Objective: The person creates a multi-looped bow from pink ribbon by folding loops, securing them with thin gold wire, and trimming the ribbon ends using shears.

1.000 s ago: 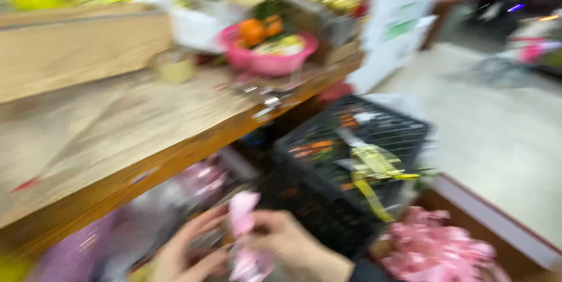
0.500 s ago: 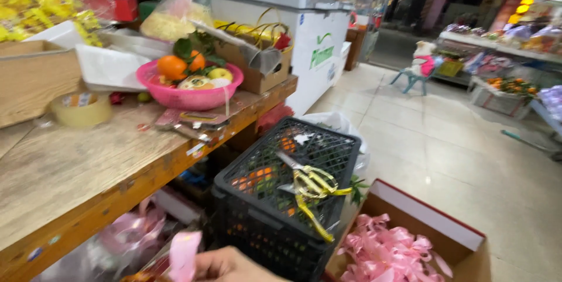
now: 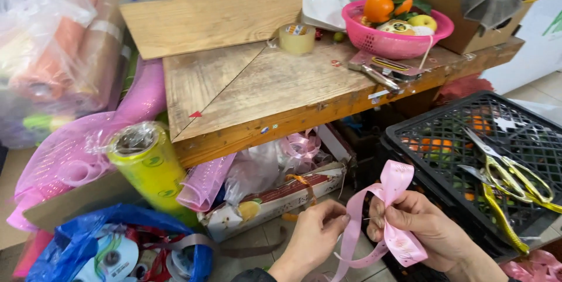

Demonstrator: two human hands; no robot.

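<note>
Both hands, left [image 3: 313, 229] and right [image 3: 421, 229], pinch a pink ribbon bow [image 3: 389, 212] below a cluttered wooden workbench [image 3: 275, 91].

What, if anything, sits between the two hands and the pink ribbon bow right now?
Nothing visible. The right hand already pinches the pink ribbon bow at its knot, and the left hand pinches a thin strand running to the knot. The black crate and gold scissors lie behind, clear of both.
</note>
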